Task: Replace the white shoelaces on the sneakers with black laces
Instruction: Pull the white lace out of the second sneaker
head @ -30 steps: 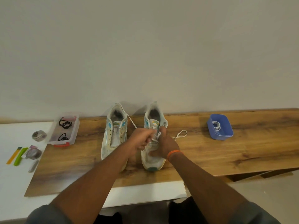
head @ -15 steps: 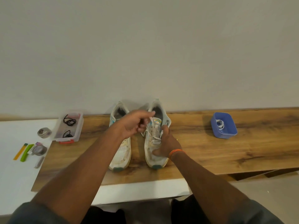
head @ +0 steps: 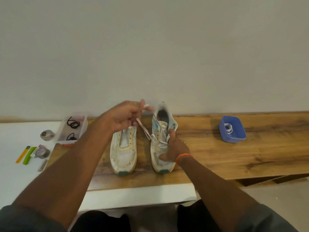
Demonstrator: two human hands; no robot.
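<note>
Our left hand (head: 124, 117) had lifted higher, its grip pinching the white lace (head: 145, 129) and drawing it from the right sneaker (head: 163, 139); our right hand (head: 174, 148), grip curled, steadied it.

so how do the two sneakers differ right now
The left sneaker has bare eyelets, its lace gone; the right sneaker still carries a white lace through its lower eyelets. Nobody touches the left sneaker, while the right hand steadies the right sneaker and the left hand pulls its lace up. Both are worn, whitish, toes toward the person.
</note>
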